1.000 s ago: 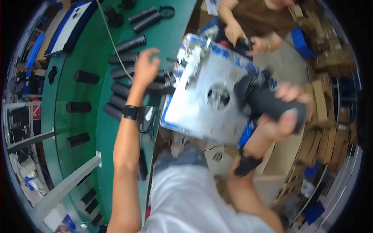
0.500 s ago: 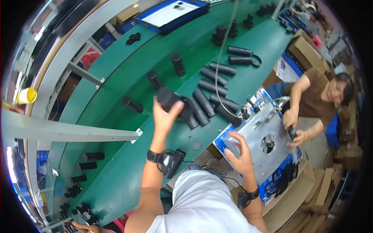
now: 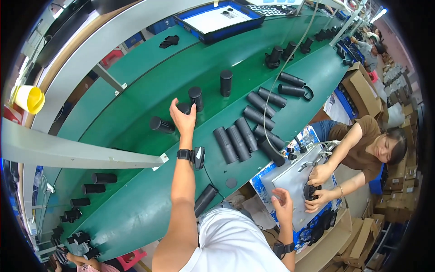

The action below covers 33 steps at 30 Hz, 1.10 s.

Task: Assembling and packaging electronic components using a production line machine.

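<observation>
Beyond the grey beam (image 3: 81, 152), steady the black cylinder (image 3: 183, 108) without knocking neighbouring cylinders (image 3: 195, 98), with left hand (image 3: 183, 121) curled around it; cannot tell whether gripping. Well right of the beam, with right hand (image 3: 284, 208) empty, fingers loosely spread, avoid the co-worker's hands (image 3: 320, 175).

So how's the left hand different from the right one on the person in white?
The left hand curves around a black tube, though I can't tell whether it touches; the right hand has nothing in it. The left is over the green bench, the right by the metal plate. The left is farther forward than the right. Both have a black strap at the wrist.
</observation>
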Motion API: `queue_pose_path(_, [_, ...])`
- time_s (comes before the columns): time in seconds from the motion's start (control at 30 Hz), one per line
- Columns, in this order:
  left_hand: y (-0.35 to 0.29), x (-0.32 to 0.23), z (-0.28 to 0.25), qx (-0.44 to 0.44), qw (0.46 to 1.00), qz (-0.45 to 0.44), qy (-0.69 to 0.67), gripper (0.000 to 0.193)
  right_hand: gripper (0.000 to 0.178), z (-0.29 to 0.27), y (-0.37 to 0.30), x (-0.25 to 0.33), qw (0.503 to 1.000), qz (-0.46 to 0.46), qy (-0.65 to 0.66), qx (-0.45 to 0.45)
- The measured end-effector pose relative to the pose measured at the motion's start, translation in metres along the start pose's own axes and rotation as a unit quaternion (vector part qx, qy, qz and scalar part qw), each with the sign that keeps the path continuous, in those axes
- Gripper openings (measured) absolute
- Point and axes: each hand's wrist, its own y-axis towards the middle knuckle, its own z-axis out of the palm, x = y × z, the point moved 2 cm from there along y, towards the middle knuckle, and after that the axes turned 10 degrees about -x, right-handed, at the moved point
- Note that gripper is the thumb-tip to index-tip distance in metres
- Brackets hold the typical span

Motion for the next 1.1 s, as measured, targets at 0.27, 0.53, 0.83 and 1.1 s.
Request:
queue_pose_path(0.27, [0.041, -0.153, 0.114, 0.129, 0.967, 0.201, -0.094, 0.045, 0.035, -0.024, 0.002, -0.011, 0.999, -0.006, -0.035, -0.034])
queue_pose_path(0.53, [0.006, -0.057, 0.201, 0.368, 0.891, 0.156, 0.217, 0.052, 0.038, -0.034, -0.026, -0.006, 0.997, 0.040, -0.059, -0.020])
queue_pose_path(0.83, [0.050, -0.224, 0.072, 0.446, 0.852, 0.249, -0.117, 0.017, 0.034, -0.046, -0.017, 0.002, 0.993, 0.003, 0.009, -0.117])
queue_pose_path(1.1, [-0.092, -0.298, -0.024, 0.682, 0.497, 0.050, -0.534, 0.029, 0.063, 0.012, 0.023, 0.092, 0.854, 0.050, 0.431, 0.288])
